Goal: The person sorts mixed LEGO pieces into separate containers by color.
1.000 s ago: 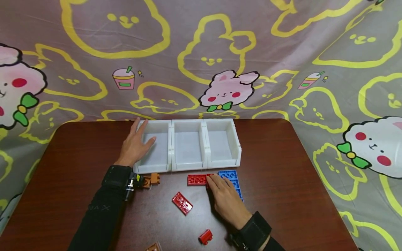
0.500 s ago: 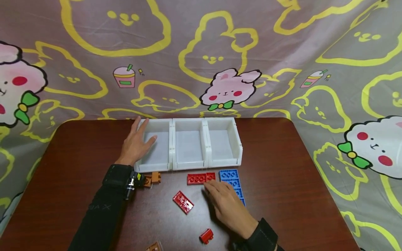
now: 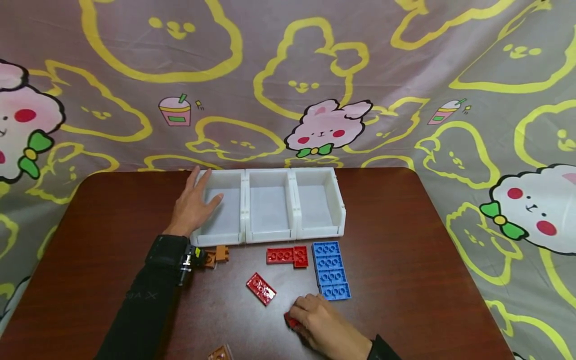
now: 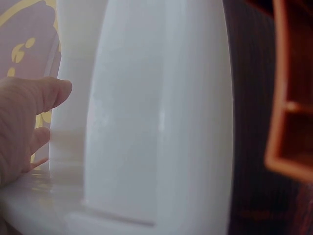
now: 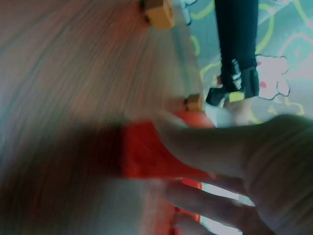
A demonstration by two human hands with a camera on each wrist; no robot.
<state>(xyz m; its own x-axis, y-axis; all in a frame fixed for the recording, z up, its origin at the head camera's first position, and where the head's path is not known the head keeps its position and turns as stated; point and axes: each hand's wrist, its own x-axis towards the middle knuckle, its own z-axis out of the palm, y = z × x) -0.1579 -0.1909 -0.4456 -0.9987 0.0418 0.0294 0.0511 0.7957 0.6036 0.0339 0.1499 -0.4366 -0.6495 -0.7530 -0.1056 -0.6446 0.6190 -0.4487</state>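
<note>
dark wooden table (image 3: 427,250) against a rabbit-print cloth backdrop (image 3: 288,75), left hand (image 3: 193,207) flat with straight fingers on the white three-part tray (image 3: 294,231), right hand (image 3: 321,322) curled over a small red brick (image 3: 291,321) near the table's front edge, blue plate (image 3: 331,270) and red plates (image 3: 287,256) just behind

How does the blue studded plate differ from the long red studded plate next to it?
The blue studded plate is wider and bigger; the long red studded plate is narrower. The blue one runs away from the white bins, while the red one lies along their front. Both lie flat on the brown table, studs up, untouched.
</note>
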